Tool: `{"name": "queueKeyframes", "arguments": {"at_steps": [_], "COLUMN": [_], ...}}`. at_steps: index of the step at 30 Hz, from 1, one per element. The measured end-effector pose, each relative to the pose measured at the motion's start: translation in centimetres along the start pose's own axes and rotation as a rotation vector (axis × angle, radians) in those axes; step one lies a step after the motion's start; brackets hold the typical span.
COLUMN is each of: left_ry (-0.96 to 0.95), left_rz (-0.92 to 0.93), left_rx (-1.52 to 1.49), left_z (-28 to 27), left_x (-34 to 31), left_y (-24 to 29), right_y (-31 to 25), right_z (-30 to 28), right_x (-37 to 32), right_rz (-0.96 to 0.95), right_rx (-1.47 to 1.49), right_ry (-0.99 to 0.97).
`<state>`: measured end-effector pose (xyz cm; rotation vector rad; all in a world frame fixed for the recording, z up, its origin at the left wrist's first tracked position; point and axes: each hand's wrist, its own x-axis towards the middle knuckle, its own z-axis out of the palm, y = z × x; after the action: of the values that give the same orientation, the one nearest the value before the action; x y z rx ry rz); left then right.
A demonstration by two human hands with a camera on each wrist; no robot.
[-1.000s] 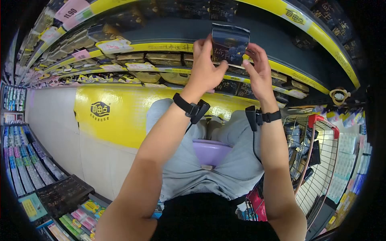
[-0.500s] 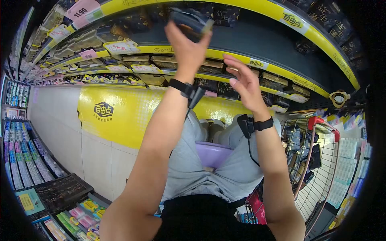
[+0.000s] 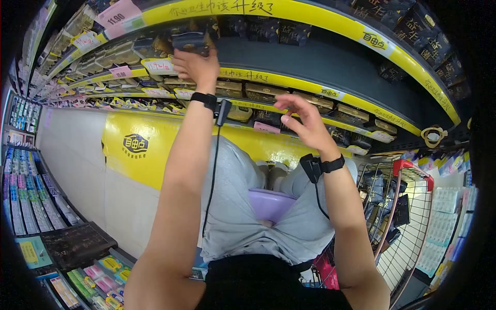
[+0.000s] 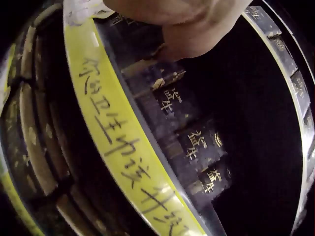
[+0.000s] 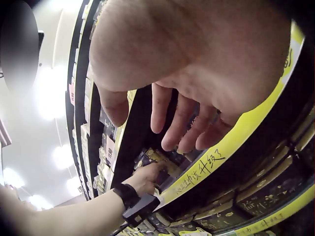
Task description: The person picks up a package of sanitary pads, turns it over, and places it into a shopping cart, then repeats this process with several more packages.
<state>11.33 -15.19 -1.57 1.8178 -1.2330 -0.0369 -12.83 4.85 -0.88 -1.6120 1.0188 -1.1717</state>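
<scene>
My left hand (image 3: 197, 68) is at the front of the upper shelf, its fingers extended against a dark blue sanitary pad pack (image 3: 192, 39) that stands in a row there. The right wrist view also shows this left hand (image 5: 146, 178) touching the pack's front. More dark packs (image 4: 199, 145) with gold lettering stand farther along that shelf. My right hand (image 3: 306, 124) hovers in front of the lower shelf edge, fingers loosely bent and thumb apart, holding nothing. Seen close up, the right hand (image 5: 197, 64) hangs over the yellow shelf strip (image 5: 202, 169).
Yellow shelf strips with handwriting (image 3: 222, 10) and a pink price tag (image 3: 120, 18) line the shelf edges. A wire shopping cart (image 3: 408, 227) with dark packs stands on the right. A purple stool (image 3: 271, 204) is between the person's legs. Low display racks (image 3: 31, 191) stand at left.
Both hands were on one dark sanitary pad pack. The right hand let go, and the left hand carried it left onto the upper shelf, among the other packs. The right hand moved slightly down.
</scene>
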Motion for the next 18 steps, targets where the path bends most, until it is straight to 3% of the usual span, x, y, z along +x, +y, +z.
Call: {"name": "queueKeyframes", "arguments": {"at_steps": [10,13,16,18], "left_ry": [0.029,0.118,0.18,0.24], "left_rz": [-0.002,0.024,0.092,0.245], "left_rx": [0.133,0.121,0.073,0.052], "left_z": [-1.3,-1.2,-1.7,-2.7], "left_x": [4.2,4.1,3.8,3.1], "left_y": [-2.3,-3.0,-3.3,-2.9], "right_y": [-0.5,-0.4,-0.3,-0.1], "right_z": [0.7,1.1,1.2,1.3], "right_x": [0.2,0.4,0.6,0.6], "right_rz": [0.042,0.052,0.073,0.085], "right_rx": [-0.091,-0.087,-0.113,-0.128], "right_ry": [-0.086,-0.114,-0.17,-0.184]}}
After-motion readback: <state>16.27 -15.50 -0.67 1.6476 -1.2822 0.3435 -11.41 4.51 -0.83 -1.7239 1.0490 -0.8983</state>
